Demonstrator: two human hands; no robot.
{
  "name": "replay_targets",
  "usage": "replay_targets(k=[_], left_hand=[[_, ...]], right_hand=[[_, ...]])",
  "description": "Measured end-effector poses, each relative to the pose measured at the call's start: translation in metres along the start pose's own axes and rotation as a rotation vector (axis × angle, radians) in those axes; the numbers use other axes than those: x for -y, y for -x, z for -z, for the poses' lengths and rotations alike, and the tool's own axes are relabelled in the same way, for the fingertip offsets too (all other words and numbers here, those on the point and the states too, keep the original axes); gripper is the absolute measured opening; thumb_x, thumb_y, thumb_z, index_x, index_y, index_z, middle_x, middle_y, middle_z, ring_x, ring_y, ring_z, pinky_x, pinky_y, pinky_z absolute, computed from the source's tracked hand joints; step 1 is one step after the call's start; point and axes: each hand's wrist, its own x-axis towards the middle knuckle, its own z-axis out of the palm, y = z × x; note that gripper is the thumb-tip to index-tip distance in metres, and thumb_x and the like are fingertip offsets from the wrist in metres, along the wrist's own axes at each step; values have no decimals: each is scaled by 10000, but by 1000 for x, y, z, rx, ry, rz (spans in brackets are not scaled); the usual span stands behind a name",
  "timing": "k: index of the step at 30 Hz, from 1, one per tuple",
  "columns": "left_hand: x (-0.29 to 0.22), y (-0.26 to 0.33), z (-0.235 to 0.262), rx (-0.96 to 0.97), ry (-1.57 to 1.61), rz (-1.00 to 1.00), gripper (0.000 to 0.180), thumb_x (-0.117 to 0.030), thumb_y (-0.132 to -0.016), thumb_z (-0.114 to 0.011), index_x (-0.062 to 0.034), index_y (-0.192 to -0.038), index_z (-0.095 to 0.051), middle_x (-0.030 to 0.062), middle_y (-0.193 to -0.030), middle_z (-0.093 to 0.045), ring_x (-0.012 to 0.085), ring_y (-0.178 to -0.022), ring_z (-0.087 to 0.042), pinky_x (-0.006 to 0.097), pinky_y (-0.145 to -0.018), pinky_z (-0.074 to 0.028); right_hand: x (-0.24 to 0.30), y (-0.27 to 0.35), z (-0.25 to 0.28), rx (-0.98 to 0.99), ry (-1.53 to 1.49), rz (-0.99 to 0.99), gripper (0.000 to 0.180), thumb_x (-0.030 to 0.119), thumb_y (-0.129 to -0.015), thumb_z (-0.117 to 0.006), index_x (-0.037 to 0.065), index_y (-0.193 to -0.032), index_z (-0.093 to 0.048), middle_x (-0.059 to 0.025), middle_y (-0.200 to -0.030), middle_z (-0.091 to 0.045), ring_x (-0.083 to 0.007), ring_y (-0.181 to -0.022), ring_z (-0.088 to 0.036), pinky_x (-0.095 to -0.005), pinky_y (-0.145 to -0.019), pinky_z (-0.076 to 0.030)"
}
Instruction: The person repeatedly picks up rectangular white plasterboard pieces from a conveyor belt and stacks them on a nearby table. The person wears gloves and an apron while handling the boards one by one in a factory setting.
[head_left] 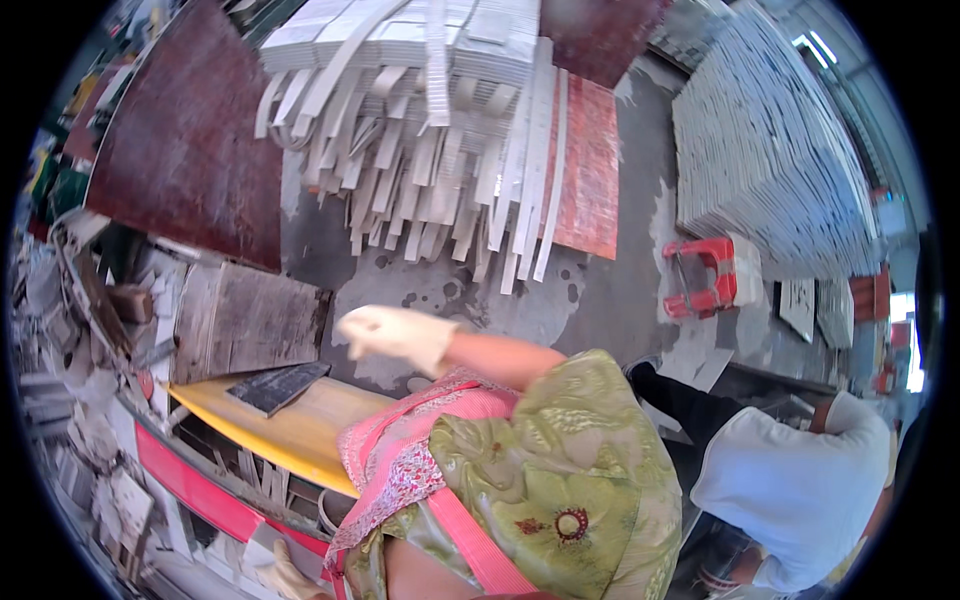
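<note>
Dark slate-like tile (277, 386) lies flat on the yellow surface (300, 430), just left of the person's apron. Right hand (395, 335), in a pale glove, hangs above and to the right of it, fingers loosely together, holding nothing. Left hand (285, 580), also gloved, shows only at the bottom edge; can't tell its grip. Cut white strips (430, 180) pile up beyond on the concrete floor. Judgement: grip w/ both hands by the long edges, lift level, mind brittle corners.

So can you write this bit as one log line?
right hand: gloved, raised over floor | left hand: gloved, low | dark tile on yellow board
</note>
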Motion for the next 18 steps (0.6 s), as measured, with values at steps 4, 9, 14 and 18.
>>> replay_targets(k=[4, 9, 14, 18], left_hand=[[-25, 2, -18, 81, -30, -135, 699, -135, -796, -792, 19, -1418, -511, 160, -1256, -651, 276, -1089, -634, 423, -963, -513], [-81, 7, -80, 241, -64, -403, 698, -150, -788, -801, 17, -1403, -519, 159, -1236, -652, 271, -1078, -634, 421, -948, -518], [-161, 62, -230, 409, -231, -604, 726, -191, -730, -828, 2, -1369, -541, 155, -1201, -661, 269, -1021, -661, 400, -894, -546], [-211, 135, -347, 673, -298, -714, 697, -194, -710, -837, -13, -1333, -580, 154, -1173, -697, 273, -1030, -687, 407, -900, -556]], right_hand=[[-11, 112, 104, -650, -128, -302, 524, 430, -1033, -512, 11, -1341, -578, -64, -945, -728, -139, -923, -652, -334, -851, -504], [-159, 223, 193, -1108, 88, -511, 433, 352, -1004, -461, -17, -1183, -601, -146, -998, -757, -253, -969, -714, -380, -922, -532], [-151, 302, 204, -1285, 2, -700, 437, 351, -980, -427, -5, -1102, -648, -198, -1045, -748, -346, -989, -706, -432, -905, -514], [-162, 367, 223, -1441, -238, -602, 476, 348, -996, -455, 13, -1304, -595, -155, -1070, -738, -267, -1035, -691, -397, -956, -501]])
